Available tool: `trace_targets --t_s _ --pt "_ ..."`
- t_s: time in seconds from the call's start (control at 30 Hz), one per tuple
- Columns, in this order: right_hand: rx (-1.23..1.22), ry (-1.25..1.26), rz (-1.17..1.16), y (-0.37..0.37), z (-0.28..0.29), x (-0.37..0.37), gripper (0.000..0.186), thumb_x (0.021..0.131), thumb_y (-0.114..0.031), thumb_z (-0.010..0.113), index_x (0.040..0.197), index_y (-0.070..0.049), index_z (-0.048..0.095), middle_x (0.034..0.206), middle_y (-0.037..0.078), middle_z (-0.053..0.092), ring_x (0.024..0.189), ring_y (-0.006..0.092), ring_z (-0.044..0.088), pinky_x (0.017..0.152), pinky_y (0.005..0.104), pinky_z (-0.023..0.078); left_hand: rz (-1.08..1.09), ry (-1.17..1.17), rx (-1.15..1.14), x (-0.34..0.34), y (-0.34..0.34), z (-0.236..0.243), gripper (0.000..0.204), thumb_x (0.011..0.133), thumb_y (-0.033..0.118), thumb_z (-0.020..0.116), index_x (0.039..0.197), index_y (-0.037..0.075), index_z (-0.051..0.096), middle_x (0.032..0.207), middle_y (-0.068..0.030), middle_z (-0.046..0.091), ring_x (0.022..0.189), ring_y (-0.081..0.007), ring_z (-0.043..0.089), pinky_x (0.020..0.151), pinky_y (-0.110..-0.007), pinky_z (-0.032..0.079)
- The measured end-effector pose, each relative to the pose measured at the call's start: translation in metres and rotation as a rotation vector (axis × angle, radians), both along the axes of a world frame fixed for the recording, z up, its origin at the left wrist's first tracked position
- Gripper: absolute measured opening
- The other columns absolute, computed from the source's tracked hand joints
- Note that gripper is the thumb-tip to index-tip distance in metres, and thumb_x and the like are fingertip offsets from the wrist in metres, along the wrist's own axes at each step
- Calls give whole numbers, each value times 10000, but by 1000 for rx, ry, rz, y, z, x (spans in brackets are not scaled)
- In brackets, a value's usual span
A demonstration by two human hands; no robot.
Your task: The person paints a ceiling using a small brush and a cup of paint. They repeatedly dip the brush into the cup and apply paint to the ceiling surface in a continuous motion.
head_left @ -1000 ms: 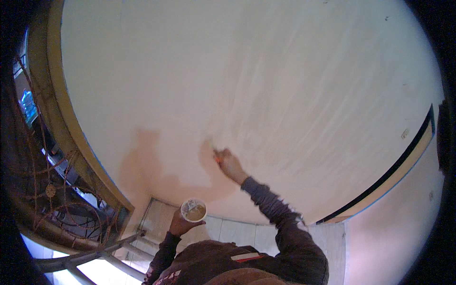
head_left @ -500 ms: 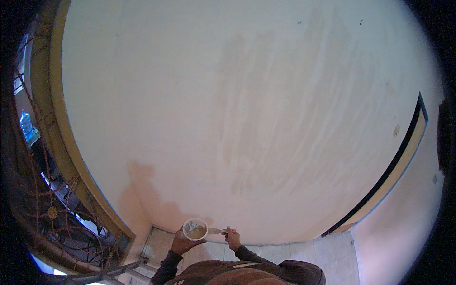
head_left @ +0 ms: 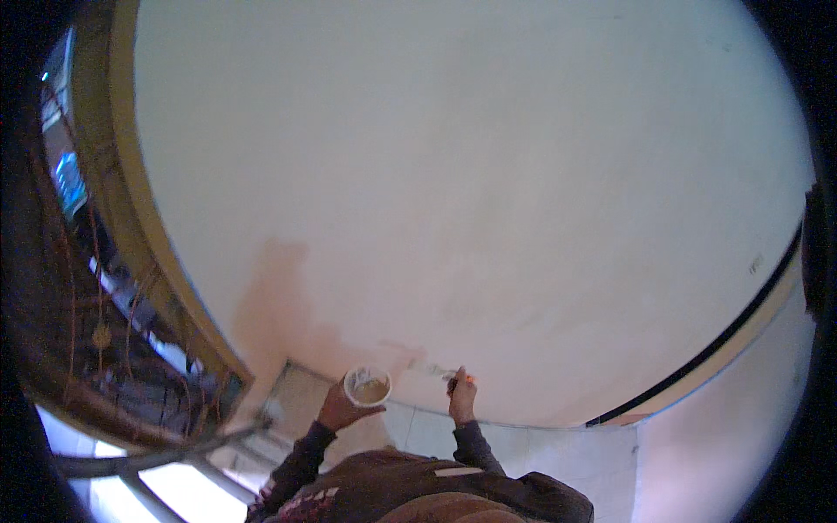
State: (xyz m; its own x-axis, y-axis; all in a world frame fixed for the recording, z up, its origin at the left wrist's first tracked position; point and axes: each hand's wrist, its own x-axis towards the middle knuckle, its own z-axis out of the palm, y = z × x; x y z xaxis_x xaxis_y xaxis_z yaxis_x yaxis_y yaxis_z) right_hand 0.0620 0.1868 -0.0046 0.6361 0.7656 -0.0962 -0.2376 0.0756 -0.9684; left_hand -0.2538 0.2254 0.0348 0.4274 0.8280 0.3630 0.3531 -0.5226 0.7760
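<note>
My left hand point(head_left: 342, 410) is wrapped round a round white tub point(head_left: 351, 380) and holds it upright in front of me. Pale, creamy liquid point(head_left: 372, 390) lies inside, with white smears on the inner wall of the tub. To the right of it, my right hand point(head_left: 462, 399) grips the handle of a paintbrush point(head_left: 438, 371). The brush points left, its pale bristles close to the lower wall point(head_left: 523, 227); whether they touch it I cannot tell. Both forearms wear dark sleeves.
A yellowish frame point(head_left: 131, 166) with a curling metal grille point(head_left: 100, 336) bounds the wall on the left. Beyond the grille is a blue bottle point(head_left: 70, 181). A black-edged strip point(head_left: 697, 366) runs along the right. Pale tiles point(head_left: 514, 444) cover the floor below.
My right hand and the brush have moved right and up, away from the tub. The tub has shifted slightly right and up in view. The view itself has moved, and the wall's streaks look fainter.
</note>
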Motion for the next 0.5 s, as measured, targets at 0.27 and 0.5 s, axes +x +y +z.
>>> trace_targets --t_s 0.27,0.5 --pt "-51 -225 177 57 71 29 357 1033 -398 529 819 -120 591 632 -55 515 518 24 371 475 211 272 218 -109 -214 26 -21 37 938 606 481 923 1326 30 523 1279 -165 612 1180 -313 599 1039 -413 466" --pt "104 -393 408 84 75 49 315 1032 -313 554 926 -38 664 667 -39 551 554 21 407 522 202 336 392 -135 -44 43 -61 4 907 610 373 949 1335 32 523 1262 -149 620 1178 -282 609 1014 -391 489"
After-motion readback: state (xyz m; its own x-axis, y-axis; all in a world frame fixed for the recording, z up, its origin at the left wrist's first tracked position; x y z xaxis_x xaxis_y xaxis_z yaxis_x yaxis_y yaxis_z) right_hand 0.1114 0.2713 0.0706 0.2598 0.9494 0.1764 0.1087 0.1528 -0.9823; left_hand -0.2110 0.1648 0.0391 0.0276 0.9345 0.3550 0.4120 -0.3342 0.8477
